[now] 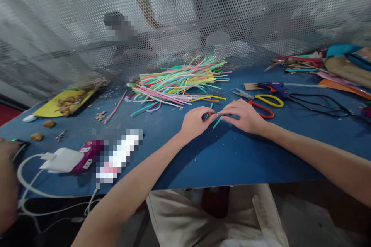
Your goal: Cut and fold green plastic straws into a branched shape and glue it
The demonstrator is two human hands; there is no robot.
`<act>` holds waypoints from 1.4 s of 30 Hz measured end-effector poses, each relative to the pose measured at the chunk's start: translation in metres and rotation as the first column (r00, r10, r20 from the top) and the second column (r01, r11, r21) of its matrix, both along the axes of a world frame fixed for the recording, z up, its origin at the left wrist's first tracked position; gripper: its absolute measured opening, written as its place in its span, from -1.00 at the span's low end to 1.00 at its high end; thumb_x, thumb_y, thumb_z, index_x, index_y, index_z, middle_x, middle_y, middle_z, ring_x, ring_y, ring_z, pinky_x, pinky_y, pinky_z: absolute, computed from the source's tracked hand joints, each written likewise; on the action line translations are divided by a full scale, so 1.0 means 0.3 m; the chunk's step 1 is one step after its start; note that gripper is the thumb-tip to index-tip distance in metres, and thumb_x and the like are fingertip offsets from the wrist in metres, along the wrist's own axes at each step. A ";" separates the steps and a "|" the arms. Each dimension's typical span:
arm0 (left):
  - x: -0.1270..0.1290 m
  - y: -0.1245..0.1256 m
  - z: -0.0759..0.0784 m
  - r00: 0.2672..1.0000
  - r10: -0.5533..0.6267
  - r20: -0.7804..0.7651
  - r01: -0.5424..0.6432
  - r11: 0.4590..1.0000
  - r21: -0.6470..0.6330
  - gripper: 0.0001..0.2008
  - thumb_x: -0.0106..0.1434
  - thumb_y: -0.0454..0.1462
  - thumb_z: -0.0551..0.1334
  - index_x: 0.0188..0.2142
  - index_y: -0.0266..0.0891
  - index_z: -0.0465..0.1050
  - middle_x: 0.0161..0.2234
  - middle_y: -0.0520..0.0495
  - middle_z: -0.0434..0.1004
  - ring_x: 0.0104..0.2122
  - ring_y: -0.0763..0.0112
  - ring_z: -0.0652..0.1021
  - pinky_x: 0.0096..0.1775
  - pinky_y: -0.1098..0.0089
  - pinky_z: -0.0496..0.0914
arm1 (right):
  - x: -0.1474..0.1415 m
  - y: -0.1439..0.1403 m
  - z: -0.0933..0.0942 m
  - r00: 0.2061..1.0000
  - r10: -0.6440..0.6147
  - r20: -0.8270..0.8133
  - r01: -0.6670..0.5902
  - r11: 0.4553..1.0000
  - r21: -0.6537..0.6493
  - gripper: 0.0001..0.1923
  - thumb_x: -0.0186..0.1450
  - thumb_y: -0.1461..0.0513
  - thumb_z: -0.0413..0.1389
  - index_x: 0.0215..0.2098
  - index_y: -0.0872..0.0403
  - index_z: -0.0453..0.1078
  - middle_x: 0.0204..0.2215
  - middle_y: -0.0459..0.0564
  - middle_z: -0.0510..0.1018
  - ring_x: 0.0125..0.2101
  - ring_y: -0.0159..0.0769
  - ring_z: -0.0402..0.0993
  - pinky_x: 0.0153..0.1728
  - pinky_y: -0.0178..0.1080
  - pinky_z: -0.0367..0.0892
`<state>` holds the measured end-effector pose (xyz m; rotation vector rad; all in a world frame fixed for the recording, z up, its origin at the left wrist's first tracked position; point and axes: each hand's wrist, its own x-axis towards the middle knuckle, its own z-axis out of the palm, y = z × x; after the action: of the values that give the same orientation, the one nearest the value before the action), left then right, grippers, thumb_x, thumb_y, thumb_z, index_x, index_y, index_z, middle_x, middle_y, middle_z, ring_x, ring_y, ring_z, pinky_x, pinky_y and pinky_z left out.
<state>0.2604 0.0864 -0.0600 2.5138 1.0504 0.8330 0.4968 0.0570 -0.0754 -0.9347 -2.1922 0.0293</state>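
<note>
My left hand (194, 122) and my right hand (241, 116) meet over the blue table, fingertips pinched together. Between them is a short green pipe cleaner (216, 122), its end sticking out below the fingertips; the fingers hide part of it. Scissors (271, 100) with one yellow and one red handle lie just beyond my right hand, blades spread. Past my left hand is a heap of pipe cleaners (179, 81) in pink, green, yellow and white.
A blue glue gun (272, 86) with a black cord lies at right, near scraps of cloth (344, 67). At left are a lit phone (120, 158), a white charger (66, 159), a purple power block (92, 154) and a yellow sheet (53, 104). Another person's arm (8, 185) enters there. Perforated metal stands behind.
</note>
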 end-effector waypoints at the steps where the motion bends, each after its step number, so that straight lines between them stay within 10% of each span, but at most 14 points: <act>1: 0.002 -0.005 0.002 1.000 -0.002 0.002 0.002 1.000 -0.002 -0.69 0.41 -0.02 0.20 -0.19 -0.16 0.59 -0.33 0.00 0.62 -0.40 0.45 0.48 -0.29 0.41 0.31 | -0.002 -0.003 0.003 1.000 0.013 -0.011 -0.013 1.000 0.009 -0.78 0.45 0.09 0.13 -0.11 -0.02 0.58 -0.19 -0.02 0.70 -0.18 -0.22 0.60 -0.10 -0.13 0.28; 16: -0.011 0.001 0.011 0.987 -0.026 -0.159 0.041 0.995 0.096 -0.61 0.37 0.10 0.21 -0.20 -0.12 0.60 -0.25 0.01 0.66 -0.30 0.43 0.59 -0.25 0.38 0.28 | 0.005 -0.022 0.019 0.977 0.161 -0.136 -0.193 0.944 -0.269 -0.89 0.43 0.17 0.11 -0.23 0.03 0.40 -0.28 -0.02 0.53 -0.31 -0.31 0.41 -0.19 -0.23 0.34; 35: 0.050 -0.068 -0.016 0.874 0.052 -0.483 -0.073 0.997 -0.025 -0.71 0.42 -0.03 0.13 -0.05 -0.17 0.35 -0.18 -0.12 0.62 -0.21 0.17 0.64 -0.22 0.29 0.44 | 0.124 0.077 -0.020 0.933 -0.295 -0.205 0.260 0.948 -0.182 -0.74 0.48 0.10 -0.03 -0.31 0.03 0.33 -0.51 -0.11 0.41 -0.53 -0.34 0.28 -0.38 -0.23 0.21; 42: 0.031 -0.035 -0.004 0.862 -0.051 -0.504 0.031 0.998 -0.047 -0.83 0.47 -0.20 0.10 -0.08 -0.23 0.36 -0.17 -0.17 0.59 -0.17 0.13 0.63 -0.10 0.21 0.45 | 0.107 0.085 -0.044 0.999 -0.034 -0.026 0.031 0.995 -0.098 -0.51 0.44 0.14 0.03 0.31 -0.03 0.17 -0.02 0.14 0.49 -0.10 -0.09 0.44 0.03 0.02 0.37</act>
<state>0.2696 0.0758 -0.0612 2.7805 1.1357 0.1224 0.5288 0.0824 -0.0886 -1.0175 -2.1655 0.1340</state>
